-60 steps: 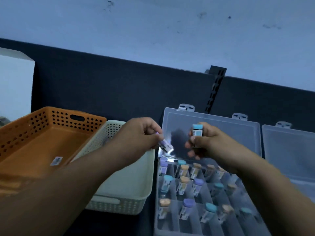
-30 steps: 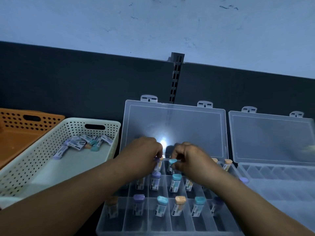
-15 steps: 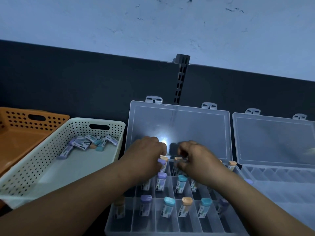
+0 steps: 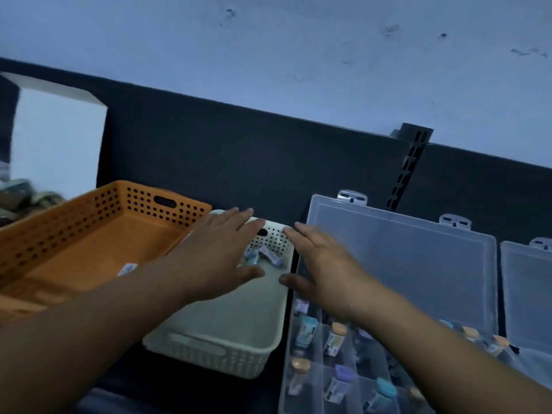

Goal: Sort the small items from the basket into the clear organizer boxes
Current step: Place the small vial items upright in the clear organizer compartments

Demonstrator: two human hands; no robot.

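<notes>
Dark back panel (image 4: pixel 239 162) runs full width behind the cream perforated plastic basket (image 4: pixel 209 358). Orange perforated plastic basket (image 4: pixel 59 225) sits just left of cream basket; touching or not, can't tell. It has a small white sticker (image 4: pixel 127 268) on its floor. Clear plastic organizer box (image 4: pixel 403 264) is just right of cream basket, lid open & leaning back. Its compartments hold small capped vials (image 4: pixel 336 339) w/ teal, orange & purple caps. 2nd clear plastic box (image 4: pixel 525 282) stands further right of cream basket, beyond the 1st, lid also open. White rectangular box (image 4: pixel 56 138) is rear-left of cream basket, past the orange one.

L hand (image 4: pixel 221 255) is over cream basket's far end, palm down, fingers straight & spread, holding nothing. R hand (image 4: pixel 322 264) is over cream basket's right rim near far corner, fingers stretched out too, nothing in it. Both blurred. Loose small capped items (image 4: pixel 263 256) lie heaped on cream basket's floor at far end, between the 2 hands, partly hidden by L hand.
</notes>
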